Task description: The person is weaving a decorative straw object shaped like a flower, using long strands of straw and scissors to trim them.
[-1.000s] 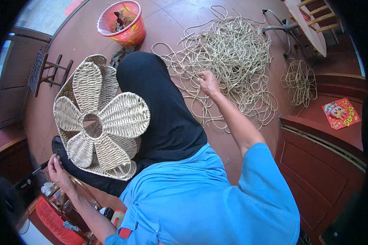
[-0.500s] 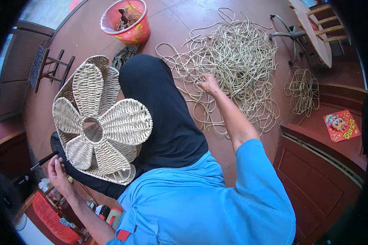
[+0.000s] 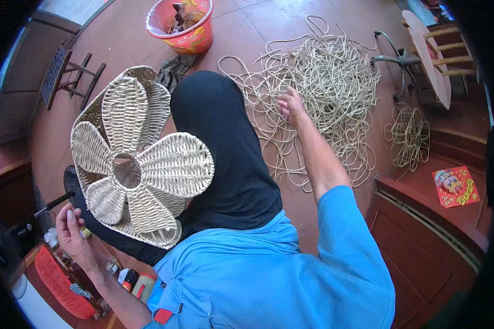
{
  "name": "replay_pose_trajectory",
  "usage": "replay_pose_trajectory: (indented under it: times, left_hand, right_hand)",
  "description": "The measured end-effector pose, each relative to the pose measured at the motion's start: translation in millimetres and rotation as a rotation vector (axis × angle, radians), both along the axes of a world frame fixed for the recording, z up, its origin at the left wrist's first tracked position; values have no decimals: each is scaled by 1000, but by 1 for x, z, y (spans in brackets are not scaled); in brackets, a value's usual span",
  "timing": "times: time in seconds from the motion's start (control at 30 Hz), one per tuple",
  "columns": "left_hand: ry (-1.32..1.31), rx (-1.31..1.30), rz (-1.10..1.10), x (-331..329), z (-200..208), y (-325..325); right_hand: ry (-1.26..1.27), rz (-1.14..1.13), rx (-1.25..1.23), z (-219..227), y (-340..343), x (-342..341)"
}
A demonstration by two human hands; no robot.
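A woven straw-coloured flower-shaped piece rests across my left thigh, its petals around a round central hole. Behind its petals sits a larger woven body of the same fibre. My left hand is raised beside the flower's lower left side, fingers partly bent and apart, with nothing visible in it. Close to its fingertips is a thin black rod. My right hand reaches over the left side of a big tangled heap of pale cord. Its fingers are curled in; whatever they hold, if anything, is hidden.
A red bucket with scraps stands ahead, a dark crumpled cloth below it. A small stool is at the left. A looped cord bundle lies at the right, near a wooden chair and a red picture card.
My right hand has moved slightly away from me over the cord heap, its fingers more curled. The whole view has shifted a little. My left hand stays beside the flower.
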State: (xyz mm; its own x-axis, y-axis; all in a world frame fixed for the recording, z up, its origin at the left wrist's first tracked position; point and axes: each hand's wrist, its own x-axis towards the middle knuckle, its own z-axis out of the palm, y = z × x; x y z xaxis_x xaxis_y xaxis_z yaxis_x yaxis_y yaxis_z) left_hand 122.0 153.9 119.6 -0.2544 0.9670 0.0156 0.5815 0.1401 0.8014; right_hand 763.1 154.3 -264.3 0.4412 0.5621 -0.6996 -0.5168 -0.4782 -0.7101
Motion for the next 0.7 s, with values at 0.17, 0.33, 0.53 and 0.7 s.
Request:
replay_pose_trajectory:
  times: [0.17, 0.33, 0.53, 0.7]
  left_hand:
    - [-19, -44, 26, -2, -6, -12]
    - [-118, 91, 42, 44, 12, -13]
    - [-228, -134, -393, 173, 35, -34]
    - [-481, -376, -914, 258, 25, -43]
  right_hand:
    - [172, -185, 4, -11, 12, 5]
    - [-2, -262, 91, 45, -1, 0]
    - [87, -192, 503, 221, -50, -54]
    - [340, 66, 735, 324, -103, -147]
